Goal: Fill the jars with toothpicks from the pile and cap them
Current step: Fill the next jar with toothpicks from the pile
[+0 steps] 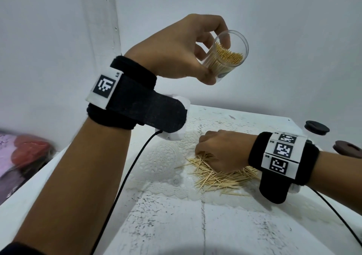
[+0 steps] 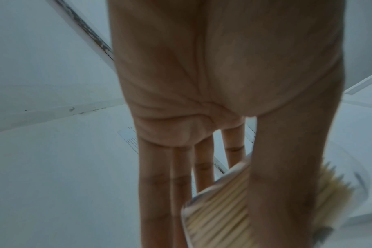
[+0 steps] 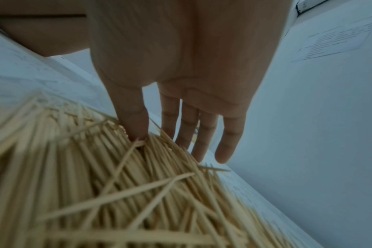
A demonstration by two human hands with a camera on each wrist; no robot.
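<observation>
While left hand (image 1: 176, 49) grips jar (image 1: 225, 55) aloft, right hand (image 1: 219, 151) fingers extended on toothpick pile (image 1: 219, 174), below jar.

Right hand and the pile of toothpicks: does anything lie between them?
Nothing. In the right wrist view the right hand has its thumb and fingertips directly in the toothpick pile; the head view agrees.

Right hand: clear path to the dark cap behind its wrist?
Probably yes. The right hand holds nothing firmly, fingers in the toothpick pile; the dark cap lies uncovered on the table, nothing between.
</observation>
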